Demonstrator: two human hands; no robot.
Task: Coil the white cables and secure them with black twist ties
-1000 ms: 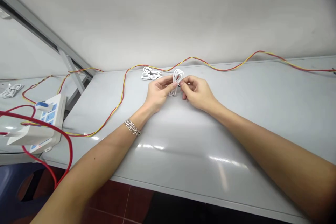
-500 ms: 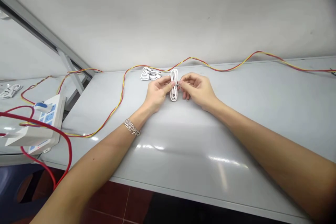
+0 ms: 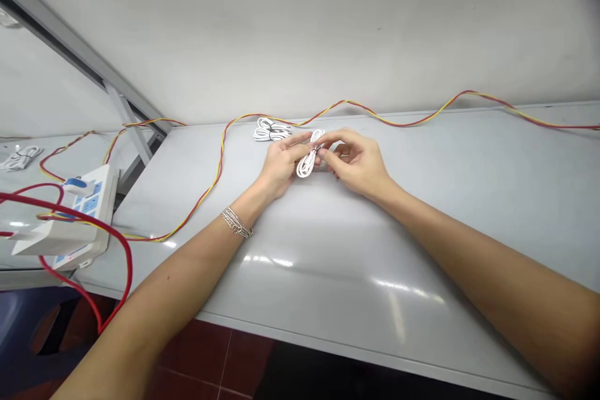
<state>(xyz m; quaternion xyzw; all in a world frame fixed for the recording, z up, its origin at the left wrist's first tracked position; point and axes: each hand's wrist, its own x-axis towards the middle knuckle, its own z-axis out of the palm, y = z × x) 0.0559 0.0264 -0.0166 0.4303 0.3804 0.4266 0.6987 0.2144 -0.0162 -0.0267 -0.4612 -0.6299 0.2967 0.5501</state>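
A coiled white cable (image 3: 305,166) is held above the table between my two hands, tilted, its top leaning right. My left hand (image 3: 280,167) grips the coil's middle from the left, thumb in front. At the same spot my right hand (image 3: 357,159) closes in with thumb and index finger pinched at the dark tie round the coil's middle. The fingertips partly hide the tie. Just behind my left hand, another tied white cable bundle (image 3: 272,130) lies on the table.
The grey table (image 3: 300,269) meets a pale wall at the back. A twisted red-yellow wire (image 3: 206,192) runs along it. On the left are a white power strip (image 3: 105,200) with plugs, a thick red cable (image 3: 127,256), a metal frame (image 3: 79,50) and another white cable bundle (image 3: 21,158).
The held coil has turned from upright to tilted, its top swinging right. My right index finger has moved in over the coil's middle. The camera view has shifted slightly.
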